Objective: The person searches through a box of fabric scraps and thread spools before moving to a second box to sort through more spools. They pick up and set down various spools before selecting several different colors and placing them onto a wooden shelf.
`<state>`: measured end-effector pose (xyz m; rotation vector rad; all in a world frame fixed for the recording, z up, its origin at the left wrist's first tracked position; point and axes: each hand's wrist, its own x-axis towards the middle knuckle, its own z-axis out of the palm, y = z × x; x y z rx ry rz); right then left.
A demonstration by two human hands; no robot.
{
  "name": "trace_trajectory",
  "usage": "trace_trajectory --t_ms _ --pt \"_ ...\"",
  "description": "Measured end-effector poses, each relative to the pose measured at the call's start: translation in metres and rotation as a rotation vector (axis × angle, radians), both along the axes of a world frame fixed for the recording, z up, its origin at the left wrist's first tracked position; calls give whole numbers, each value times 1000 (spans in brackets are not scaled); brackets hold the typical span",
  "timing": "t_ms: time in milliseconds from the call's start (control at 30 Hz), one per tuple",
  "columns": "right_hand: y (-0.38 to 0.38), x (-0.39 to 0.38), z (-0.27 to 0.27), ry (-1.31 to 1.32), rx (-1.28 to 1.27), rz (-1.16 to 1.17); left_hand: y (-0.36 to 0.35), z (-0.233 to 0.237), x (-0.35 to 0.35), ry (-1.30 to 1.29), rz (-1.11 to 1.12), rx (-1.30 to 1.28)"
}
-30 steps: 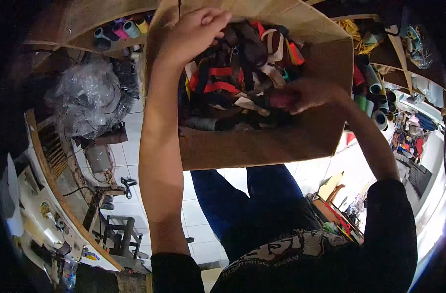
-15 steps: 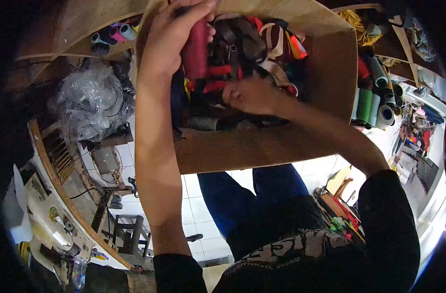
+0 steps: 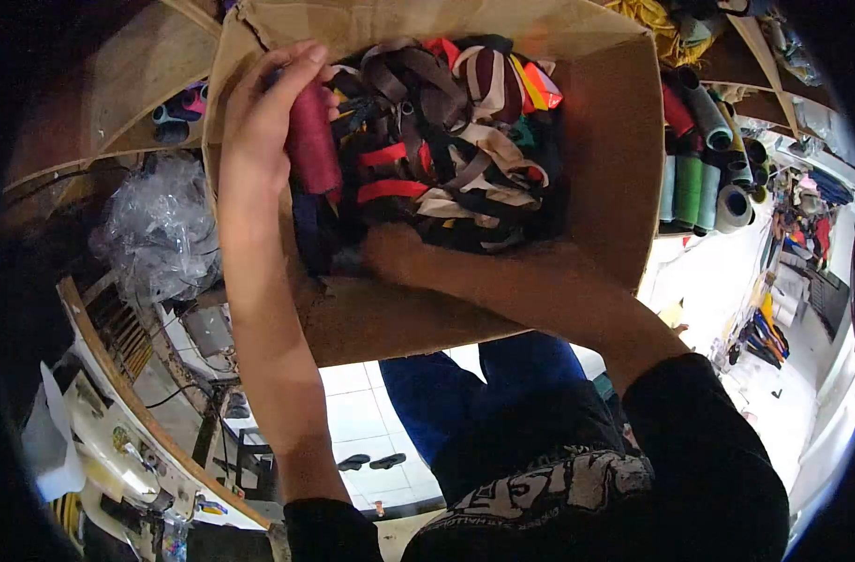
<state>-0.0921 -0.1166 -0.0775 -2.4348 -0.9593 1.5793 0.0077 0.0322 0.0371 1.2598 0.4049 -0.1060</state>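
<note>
The fingers of the left hand (image 3: pixel 259 122) curl around a maroon cylindrical spool of thread (image 3: pixel 312 140), gripping it upright at the left edge of a large brown cardboard box (image 3: pixel 615 140). The right hand (image 3: pixel 395 253) reaches into the box's near side, its fingers buried in a tangle of red, black and beige fabric straps (image 3: pixel 446 155), so their spread cannot be told. A crumpled clear plastic bundle (image 3: pixel 161 225) lies left of the box.

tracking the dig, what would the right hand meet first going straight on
The right hand would probably meet the dark blue straps first, then the wall of the cardboard box; depth is unclear.
</note>
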Motion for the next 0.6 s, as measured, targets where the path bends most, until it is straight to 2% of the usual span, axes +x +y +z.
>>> trace_trajectory --t_ms 133,233,300,367,433,533,600 --pt "-10 2 -6 -110 168 26 1 0 1 -52 -4 17" --pt "-13 8 -10 -52 148 66 -1 -1 -1 -57 -2 -18" --pt "-10 17 -19 72 119 -129 1 1 0 -56 18 -30" --pt "-13 16 -23 67 126 -88 5 1 -2 -86 24 -27" --pt "-12 26 7 -77 171 190 6 3 -4 -87 53 -36" --pt "-9 28 -14 -45 69 184 7 4 -8 -105 72 -48" --pt "-18 28 -33 -21 213 54 7 4 -11 -78 89 -31"
